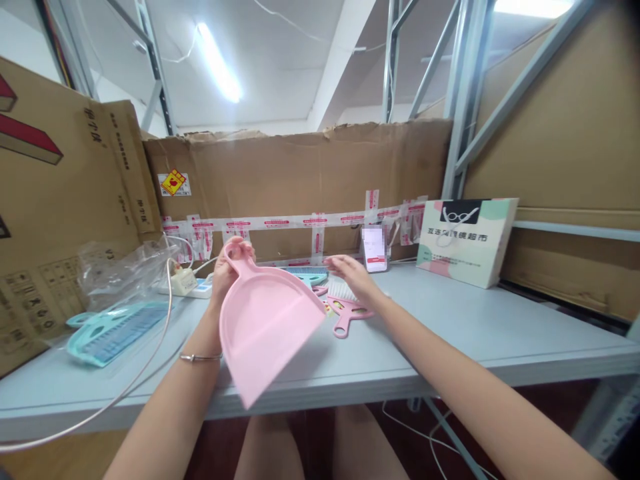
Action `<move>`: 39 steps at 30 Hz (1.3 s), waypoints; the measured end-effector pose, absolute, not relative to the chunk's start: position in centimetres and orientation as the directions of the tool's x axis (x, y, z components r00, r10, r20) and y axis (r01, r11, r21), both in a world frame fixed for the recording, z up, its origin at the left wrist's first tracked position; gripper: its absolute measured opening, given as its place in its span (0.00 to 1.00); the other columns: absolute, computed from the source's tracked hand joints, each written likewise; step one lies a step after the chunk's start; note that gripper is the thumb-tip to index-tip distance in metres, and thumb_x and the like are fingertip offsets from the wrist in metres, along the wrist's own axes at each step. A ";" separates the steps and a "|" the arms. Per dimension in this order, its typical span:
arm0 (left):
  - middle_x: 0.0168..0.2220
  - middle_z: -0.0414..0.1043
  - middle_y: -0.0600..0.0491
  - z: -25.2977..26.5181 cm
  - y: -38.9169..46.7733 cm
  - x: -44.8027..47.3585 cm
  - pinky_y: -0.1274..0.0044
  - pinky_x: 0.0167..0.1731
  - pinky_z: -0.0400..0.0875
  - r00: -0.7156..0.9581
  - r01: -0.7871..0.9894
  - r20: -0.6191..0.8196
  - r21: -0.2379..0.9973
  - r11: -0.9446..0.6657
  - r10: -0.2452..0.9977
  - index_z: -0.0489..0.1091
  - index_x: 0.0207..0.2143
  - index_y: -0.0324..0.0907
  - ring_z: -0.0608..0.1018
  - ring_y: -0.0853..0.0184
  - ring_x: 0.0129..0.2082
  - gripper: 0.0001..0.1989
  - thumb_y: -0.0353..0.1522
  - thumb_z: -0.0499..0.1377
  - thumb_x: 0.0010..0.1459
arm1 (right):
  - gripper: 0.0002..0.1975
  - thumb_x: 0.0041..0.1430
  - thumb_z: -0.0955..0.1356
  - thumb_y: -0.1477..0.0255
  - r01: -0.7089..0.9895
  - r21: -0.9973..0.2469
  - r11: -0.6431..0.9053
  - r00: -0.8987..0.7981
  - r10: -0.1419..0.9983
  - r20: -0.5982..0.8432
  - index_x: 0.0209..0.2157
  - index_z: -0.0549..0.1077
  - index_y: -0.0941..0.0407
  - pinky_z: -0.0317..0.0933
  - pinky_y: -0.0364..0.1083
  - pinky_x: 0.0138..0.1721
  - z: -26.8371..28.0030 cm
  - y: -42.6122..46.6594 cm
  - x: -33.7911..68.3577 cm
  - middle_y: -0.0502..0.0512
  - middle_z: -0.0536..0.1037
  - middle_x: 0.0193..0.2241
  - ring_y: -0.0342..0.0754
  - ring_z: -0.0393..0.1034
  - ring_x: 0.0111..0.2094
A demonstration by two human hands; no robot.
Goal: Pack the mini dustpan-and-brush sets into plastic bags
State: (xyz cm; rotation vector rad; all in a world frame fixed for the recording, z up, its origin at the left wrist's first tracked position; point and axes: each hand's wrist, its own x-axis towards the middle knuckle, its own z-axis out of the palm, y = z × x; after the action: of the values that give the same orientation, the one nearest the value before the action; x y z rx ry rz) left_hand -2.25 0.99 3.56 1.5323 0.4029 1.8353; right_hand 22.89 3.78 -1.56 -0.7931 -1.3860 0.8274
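Observation:
A pink dustpan [273,313] hangs tilted above the front of the table, its wide edge pointing down and toward me. My left hand [226,270] is closed around the dustpan's handle, which ends in a ring. To the right, my right hand [354,275] reaches over the table with its fingers stretched out and nothing in them. Just below that hand lies a small pink brush [347,313] with white bristles and a ring handle. Behind the dustpan, a teal dustpan-like piece [306,275] is partly hidden.
A teal dustpan and brush set [117,333] lies at left beside crumpled clear plastic [113,273]. A white cable [160,340] crosses the table from a power strip [200,288]. A phone [375,248] and white box [465,243] stand behind; cardboard [300,173] walls the back.

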 end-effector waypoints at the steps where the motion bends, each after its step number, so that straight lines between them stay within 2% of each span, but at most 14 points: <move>1: 0.28 0.69 0.53 3.4 1.2 -2.2 0.79 0.24 0.64 -0.011 -0.313 0.701 0.675 -0.668 0.713 0.69 0.34 0.44 0.69 0.72 0.24 0.13 0.41 0.61 0.47 | 0.15 0.48 0.66 0.59 -0.017 -0.863 0.505 -0.066 0.861 0.505 0.33 0.71 0.55 0.60 0.45 0.43 -1.0 3.0 21.9 0.54 0.75 0.39 0.46 0.67 0.42; 3: 0.27 0.70 0.53 3.1 1.5 -1.9 0.78 0.23 0.64 0.063 -0.304 0.636 0.746 -0.592 0.769 0.70 0.34 0.43 0.69 0.72 0.23 0.16 0.41 0.63 0.44 | 0.16 0.49 0.66 0.59 0.009 -0.867 0.498 -0.231 0.845 0.482 0.35 0.72 0.55 0.60 0.44 0.41 0.1 1.5 20.2 0.53 0.75 0.38 0.46 0.67 0.42; 6: 0.28 0.73 0.53 2.5 2.1 -1.4 0.80 0.22 0.65 0.116 -0.276 0.553 0.816 -0.508 0.825 0.70 0.36 0.42 0.71 0.72 0.23 0.19 0.42 0.64 0.42 | 0.17 0.48 0.67 0.59 0.056 -0.891 0.450 -0.467 0.801 0.375 0.35 0.74 0.56 0.61 0.42 0.32 0.9 -0.2 18.5 0.52 0.76 0.31 0.45 0.69 0.33; 9: 0.31 0.75 0.51 2.0 2.5 -1.1 0.81 0.23 0.65 0.143 -0.231 0.495 0.859 -0.457 0.857 0.70 0.39 0.42 0.74 0.70 0.26 0.22 0.42 0.65 0.41 | 0.14 0.43 0.71 0.62 0.101 -0.903 0.418 -0.591 0.755 0.283 0.32 0.75 0.56 0.61 0.41 0.29 0.2 -0.8 17.9 0.51 0.76 0.29 0.44 0.68 0.29; 12: 0.36 0.75 0.47 1.8 2.6 -1.1 0.79 0.28 0.68 0.169 -0.183 0.457 0.885 -0.428 0.873 0.70 0.42 0.39 0.76 0.66 0.33 0.24 0.42 0.63 0.44 | 0.12 0.42 0.71 0.64 0.117 -0.900 0.420 -0.567 0.772 0.287 0.27 0.74 0.58 0.59 0.41 0.26 -1.0 -0.3 18.3 0.50 0.74 0.25 0.44 0.66 0.26; 16: 0.45 0.72 0.45 1.9 2.0 -1.5 0.74 0.37 0.68 0.241 -0.124 0.418 0.908 -0.400 0.876 0.67 0.47 0.40 0.74 0.62 0.42 0.26 0.46 0.57 0.50 | 0.12 0.47 0.65 0.64 0.100 -0.877 0.469 -0.330 0.848 0.416 0.30 0.71 0.58 0.56 0.41 0.28 -1.9 1.3 19.7 0.48 0.71 0.25 0.43 0.63 0.26; 20: 0.45 0.71 0.44 1.4 1.2 -1.5 0.73 0.36 0.69 0.347 0.010 0.343 0.929 -0.369 0.873 0.68 0.47 0.40 0.74 0.59 0.41 0.25 0.47 0.53 0.52 | 0.09 0.45 0.64 0.65 0.167 -0.841 0.515 -0.183 0.854 0.487 0.23 0.67 0.57 0.53 0.41 0.26 -2.4 2.3 20.8 0.46 0.66 0.20 0.42 0.59 0.24; 24: 0.40 0.73 0.50 0.2 1.4 -1.1 0.74 0.36 0.67 0.355 0.152 0.333 0.901 -0.405 0.874 0.70 0.44 0.41 0.73 0.61 0.39 0.22 0.40 0.61 0.46 | 0.12 0.47 0.63 0.62 0.274 -0.797 0.539 -0.194 0.842 0.503 0.23 0.67 0.57 0.54 0.41 0.26 -2.8 2.1 21.2 0.46 0.66 0.20 0.42 0.60 0.24; 28: 0.35 0.73 0.52 -0.3 1.9 -1.2 0.74 0.36 0.65 0.306 0.232 0.378 0.861 -0.453 0.874 0.72 0.40 0.39 0.73 0.61 0.37 0.18 0.36 0.59 0.45 | 0.18 0.55 0.57 0.58 0.413 -0.731 0.543 -0.203 0.838 0.507 0.30 0.67 0.56 0.57 0.42 0.28 -3.1 1.7 22.8 0.48 0.69 0.24 0.43 0.63 0.27; 30: 0.33 0.73 0.53 -0.2 2.0 -1.4 0.75 0.36 0.64 0.273 0.249 0.407 0.845 -0.473 0.872 0.72 0.39 0.38 0.72 0.62 0.36 0.18 0.35 0.57 0.46 | 0.16 0.56 0.57 0.60 0.516 -0.674 0.528 -0.208 0.841 0.500 0.30 0.67 0.56 0.57 0.43 0.29 -3.4 1.3 24.3 0.49 0.69 0.24 0.44 0.63 0.27; 34: 0.32 0.72 0.53 -0.1 2.1 -1.4 0.76 0.35 0.64 0.238 0.255 0.448 0.827 -0.501 0.862 0.73 0.38 0.38 0.72 0.63 0.35 0.17 0.34 0.55 0.45 | 0.04 0.49 0.63 0.72 0.704 -0.484 0.519 -0.330 0.843 0.424 0.25 0.69 0.56 0.56 0.43 0.30 -4.0 -0.4 27.3 0.51 0.71 0.24 0.45 0.62 0.26; 36: 0.31 0.72 0.53 -0.2 2.1 -1.2 0.76 0.34 0.63 0.234 0.248 0.457 0.825 -0.507 0.858 0.73 0.38 0.38 0.72 0.63 0.34 0.17 0.33 0.55 0.45 | 0.06 0.43 0.64 0.78 0.760 -0.376 0.531 -0.400 0.837 0.374 0.25 0.71 0.56 0.55 0.43 0.31 -4.1 -1.4 28.2 0.53 0.72 0.26 0.46 0.63 0.29; 39: 0.33 0.73 0.52 -0.4 2.2 -1.0 0.75 0.36 0.64 0.232 0.229 0.460 0.830 -0.508 0.857 0.72 0.39 0.38 0.72 0.62 0.36 0.18 0.33 0.54 0.45 | 0.11 0.37 0.65 0.81 0.814 -0.236 0.530 -0.443 0.831 0.337 0.26 0.72 0.56 0.53 0.44 0.31 -4.0 -2.3 28.5 0.55 0.73 0.28 0.49 0.64 0.31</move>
State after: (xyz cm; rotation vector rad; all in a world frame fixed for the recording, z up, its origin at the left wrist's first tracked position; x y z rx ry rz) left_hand -1.01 2.25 -0.42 1.8830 0.9961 1.2890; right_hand 28.49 -2.32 -4.02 -1.3472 -2.3613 0.0546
